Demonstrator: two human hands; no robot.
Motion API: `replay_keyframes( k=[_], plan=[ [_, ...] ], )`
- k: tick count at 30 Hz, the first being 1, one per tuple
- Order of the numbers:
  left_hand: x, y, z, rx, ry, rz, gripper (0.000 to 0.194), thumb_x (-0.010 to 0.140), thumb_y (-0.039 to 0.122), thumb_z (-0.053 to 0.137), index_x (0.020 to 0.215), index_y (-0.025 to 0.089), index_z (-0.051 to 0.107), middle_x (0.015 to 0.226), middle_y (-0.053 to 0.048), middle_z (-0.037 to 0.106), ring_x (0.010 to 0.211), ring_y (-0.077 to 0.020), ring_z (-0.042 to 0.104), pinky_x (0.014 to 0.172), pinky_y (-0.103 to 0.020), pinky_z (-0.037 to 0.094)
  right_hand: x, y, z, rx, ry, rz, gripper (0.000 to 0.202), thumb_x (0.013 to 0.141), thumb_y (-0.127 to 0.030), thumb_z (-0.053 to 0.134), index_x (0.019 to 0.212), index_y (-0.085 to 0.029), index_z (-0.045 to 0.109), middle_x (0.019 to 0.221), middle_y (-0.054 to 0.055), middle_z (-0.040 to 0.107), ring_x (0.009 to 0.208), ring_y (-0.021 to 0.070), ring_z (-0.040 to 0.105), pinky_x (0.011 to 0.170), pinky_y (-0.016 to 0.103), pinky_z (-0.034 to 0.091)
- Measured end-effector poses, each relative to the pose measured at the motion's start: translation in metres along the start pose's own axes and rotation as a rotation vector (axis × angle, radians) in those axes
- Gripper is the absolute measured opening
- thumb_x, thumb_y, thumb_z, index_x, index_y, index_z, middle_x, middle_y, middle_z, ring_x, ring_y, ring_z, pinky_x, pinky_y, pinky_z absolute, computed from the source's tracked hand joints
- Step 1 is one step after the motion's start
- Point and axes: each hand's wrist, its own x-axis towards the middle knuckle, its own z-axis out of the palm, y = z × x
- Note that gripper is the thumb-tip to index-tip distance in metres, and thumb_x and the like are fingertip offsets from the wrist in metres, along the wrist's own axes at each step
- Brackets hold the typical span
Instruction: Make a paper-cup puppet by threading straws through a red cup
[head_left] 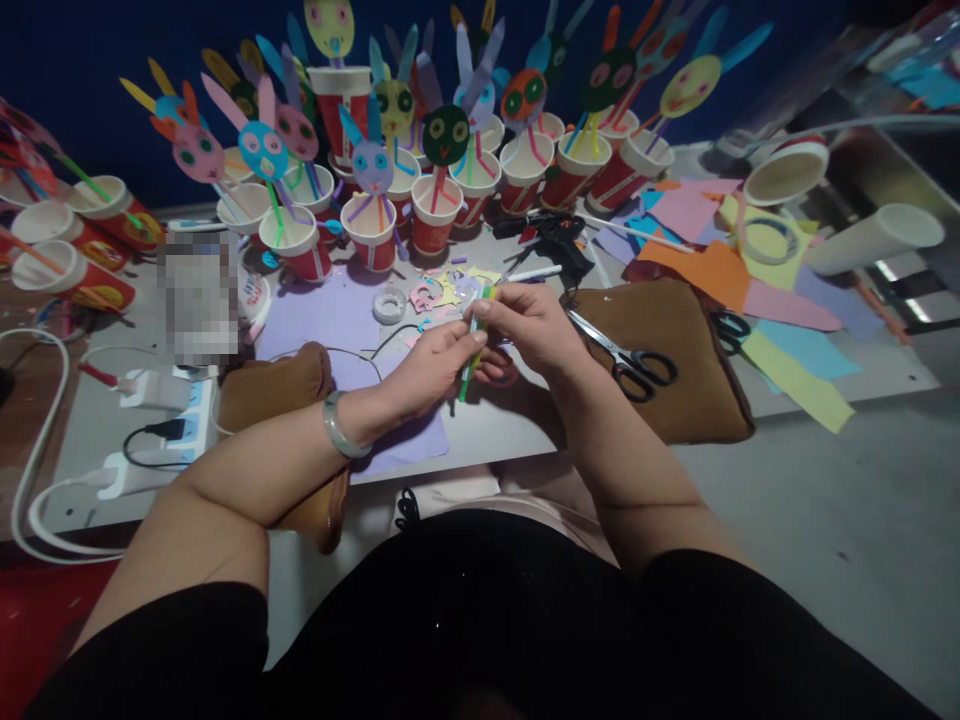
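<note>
My left hand (433, 372), with a pale bangle on its wrist, is closed round the lower part of a thin green straw-like strip (465, 380). My right hand (534, 322) pinches the upper end of that same strip, where yellow and white also show. The two hands meet over the table's front part, and fingers partly cover the strip. Just beyond them lie small cut paper scraps (450, 288) and a roll of clear tape (390, 304). Black-handled scissors (634, 368) rest on a brown cushion (675, 310) to the right of my right hand.
Red paper cups (436, 225) with paper rabbit faces on straws crowd the back. A black glue gun (562, 245) lies behind my hands. Coloured paper sheets (697, 270) spread at the right. A power strip (196, 420) with cables sits at the left.
</note>
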Motion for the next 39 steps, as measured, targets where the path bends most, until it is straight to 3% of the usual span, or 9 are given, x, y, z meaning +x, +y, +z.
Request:
replay_keyframes(
  k=[4, 12, 16, 23, 27, 31, 35, 39],
  plan=[
    [-0.002, 0.002, -0.002, 0.028, -0.032, 0.048, 0.026, 0.099, 0.037, 0.065, 0.091, 0.013, 0.058, 0.079, -0.008, 0.077, 0.069, -0.0131, 0.074, 0.071, -0.026, 0.061, -0.002, -0.001, 0.001, 0.017, -0.005, 0.01, 0.049, 0.069, -0.062, 0.09, 0.066, -0.019, 0.068, 0.051, -0.005, 0.052, 0.046, 0.0068, 0.042, 0.041, 0.021, 0.033],
    [-0.006, 0.006, 0.0, 0.016, -0.059, 0.054, 0.028, 0.096, 0.038, 0.069, 0.092, 0.011, 0.063, 0.081, -0.01, 0.079, 0.067, -0.0134, 0.074, 0.071, -0.027, 0.061, 0.0, 0.002, -0.007, 0.128, -0.071, 0.047, 0.045, 0.071, -0.058, 0.09, 0.08, -0.018, 0.073, 0.054, -0.005, 0.057, 0.046, 0.0072, 0.048, 0.042, 0.02, 0.036],
    [-0.004, 0.003, 0.0, 0.071, -0.023, 0.037, 0.036, 0.093, 0.046, 0.072, 0.088, 0.011, 0.064, 0.077, -0.01, 0.076, 0.071, -0.0159, 0.074, 0.072, -0.03, 0.06, -0.001, 0.0, -0.006, 0.05, -0.103, 0.011, 0.048, 0.074, -0.062, 0.087, 0.076, -0.018, 0.069, 0.051, -0.004, 0.056, 0.043, 0.0082, 0.048, 0.041, 0.021, 0.035],
    [0.009, 0.001, -0.008, 0.136, 0.099, 0.228, 0.036, 0.084, 0.047, 0.08, 0.092, 0.013, 0.068, 0.08, -0.002, 0.075, 0.072, -0.0112, 0.069, 0.07, -0.023, 0.054, 0.005, 0.003, -0.007, -0.079, -0.111, -0.079, 0.047, 0.076, -0.061, 0.083, 0.068, -0.018, 0.065, 0.058, -0.003, 0.057, 0.049, 0.0103, 0.053, 0.047, 0.024, 0.043],
    [0.017, 0.011, -0.002, 0.173, 0.155, 0.248, 0.038, 0.078, 0.045, 0.085, 0.084, 0.011, 0.069, 0.074, -0.002, 0.074, 0.068, -0.0102, 0.068, 0.068, -0.021, 0.053, 0.012, 0.004, -0.011, -0.03, -0.028, -0.161, 0.047, 0.072, -0.059, 0.086, 0.069, -0.015, 0.071, 0.07, -0.003, 0.056, 0.056, 0.0077, 0.05, 0.05, 0.022, 0.041],
    [0.026, 0.027, 0.012, 0.199, 0.214, 0.19, 0.028, 0.084, 0.034, 0.082, 0.078, 0.011, 0.067, 0.068, -0.003, 0.073, 0.058, -0.0096, 0.067, 0.062, -0.02, 0.054, 0.018, 0.002, -0.018, 0.062, -0.005, -0.159, 0.052, 0.065, -0.062, 0.089, 0.072, -0.015, 0.071, 0.068, -0.004, 0.055, 0.054, 0.0063, 0.046, 0.05, 0.022, 0.038],
    [0.033, 0.036, 0.019, 0.21, 0.206, 0.171, 0.029, 0.081, 0.033, 0.085, 0.08, 0.01, 0.067, 0.063, -0.002, 0.072, 0.053, -0.0101, 0.069, 0.056, -0.018, 0.054, 0.022, 0.004, -0.024, 0.112, 0.025, -0.169, 0.058, 0.063, -0.064, 0.09, 0.091, -0.015, 0.076, 0.064, -0.005, 0.057, 0.053, 0.007, 0.045, 0.049, 0.022, 0.039],
    [0.037, 0.034, 0.015, 0.195, 0.162, 0.172, 0.037, 0.078, 0.04, 0.088, 0.082, 0.01, 0.068, 0.06, -0.002, 0.071, 0.052, -0.0117, 0.07, 0.054, -0.018, 0.056, 0.024, 0.009, -0.029, 0.016, 0.043, -0.274, 0.064, 0.071, -0.064, 0.085, 0.117, -0.019, 0.076, 0.069, -0.005, 0.059, 0.056, 0.0092, 0.049, 0.053, 0.023, 0.042]
  ],
)
